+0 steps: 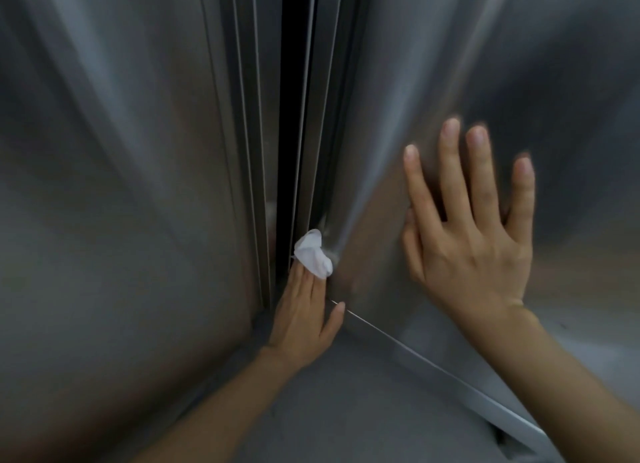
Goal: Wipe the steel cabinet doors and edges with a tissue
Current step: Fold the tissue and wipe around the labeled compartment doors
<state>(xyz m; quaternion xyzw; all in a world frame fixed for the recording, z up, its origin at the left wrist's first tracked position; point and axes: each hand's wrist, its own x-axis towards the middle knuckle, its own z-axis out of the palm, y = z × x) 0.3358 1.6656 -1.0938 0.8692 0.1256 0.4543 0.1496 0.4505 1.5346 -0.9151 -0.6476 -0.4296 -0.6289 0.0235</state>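
Observation:
Two brushed steel cabinet doors fill the view: the left door [114,185] and the right door [433,64], with a dark gap [289,99] between them. A small crumpled white tissue [313,253] sits on the inner edge of the right door, low down. My left hand [304,317] reaches up from below and presses the tissue against that edge with straight fingers, thumb out to the right. My right hand [474,230] lies flat on the right door's face, fingers spread and straight.
The right door's bottom edge [415,353] runs diagonally down to the right. Below it lies a grey floor [346,410]. Several thin steel folds [249,116] line the left side of the gap.

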